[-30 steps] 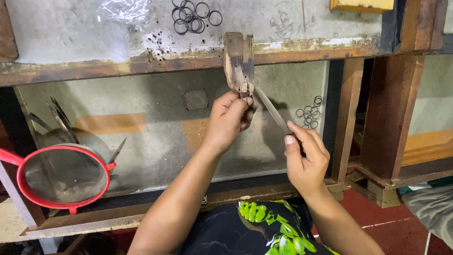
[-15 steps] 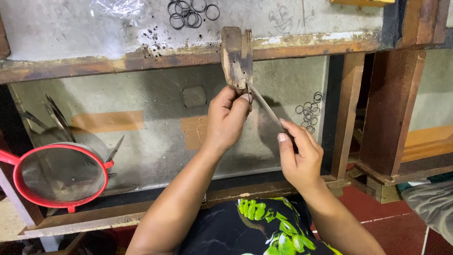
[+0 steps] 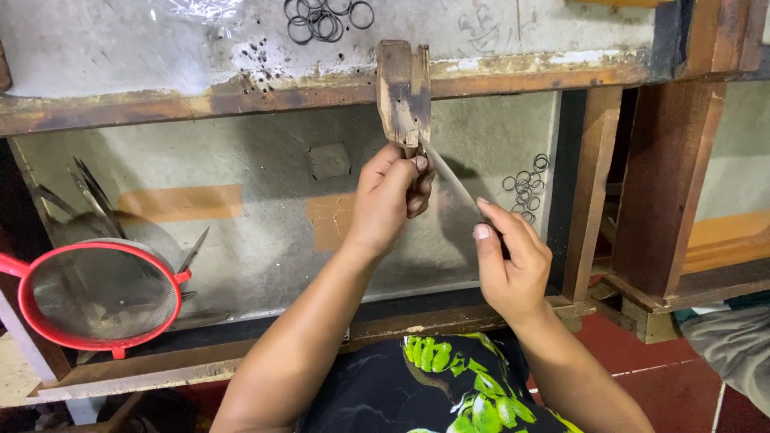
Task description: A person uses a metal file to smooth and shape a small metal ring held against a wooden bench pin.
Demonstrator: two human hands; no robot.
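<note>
The right hand (image 3: 513, 269) has drawn its file (image 3: 449, 178) back slightly, while left hand (image 3: 393, 196) fingers stay pinched on a small piece at the wooden peg (image 3: 403, 92)

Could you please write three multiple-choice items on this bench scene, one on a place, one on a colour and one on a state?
1. Where is the wooden peg fixed?
A. on the front edge of the bench top
B. on the red floor
C. inside the strainer

2. What colour is the rim of the strainer?
A. blue
B. red
C. white

3. How does the right hand hold the file?
A. lying flat on the bench top
B. slanting up to the peg, where the left hand pinches something small
C. hanging point down

Answers: 1 A, the peg juts down from the worn bench edge; 2 B, the mesh bowl has a red rim and handle; 3 B, the blade rises from the right hand to the left hand's fingers under the peg.
</note>
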